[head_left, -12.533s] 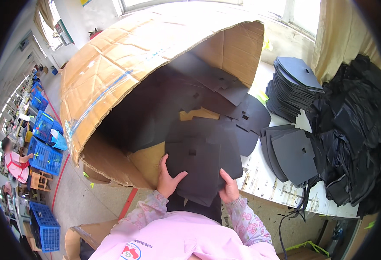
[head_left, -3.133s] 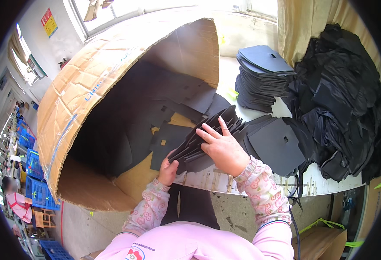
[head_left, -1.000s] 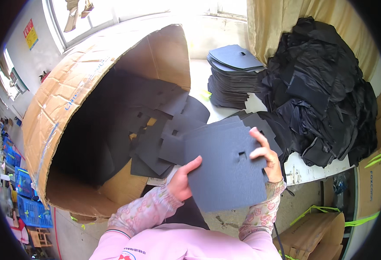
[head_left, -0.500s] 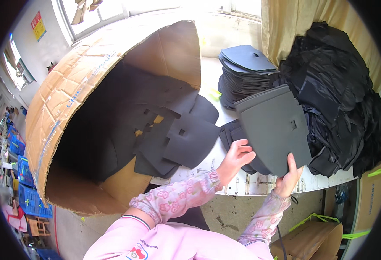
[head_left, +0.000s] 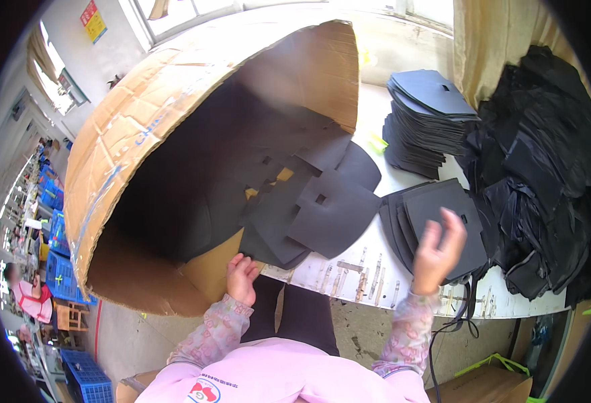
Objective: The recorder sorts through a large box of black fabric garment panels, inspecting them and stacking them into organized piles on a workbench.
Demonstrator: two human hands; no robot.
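Observation:
My left hand [head_left: 242,280] is at the lower edge of the cardboard box, its fingers curled beside the corner of the dark panels. Whether anything is between those fingers I cannot make out. Thin dark panels [head_left: 336,216] with small square cutouts spill from the box onto the white table. My right hand [head_left: 438,255] is raised over a low pile of similar panels [head_left: 420,201], fingers apart and holding nothing. Behind that pile stands a taller stack of dark panels [head_left: 416,131].
The big cardboard box [head_left: 124,134] lies on its side, opening towards the white table [head_left: 369,265]. A heap of black fabric [head_left: 544,161] covers the table's right end. Black straps [head_left: 469,305] hang over the front edge. Blue crates [head_left: 84,373] stand at the lower left.
The panels that both hands were at now lie on the low pile, released by my right hand. My left hand has moved left to the box edge. The whole view has shifted.

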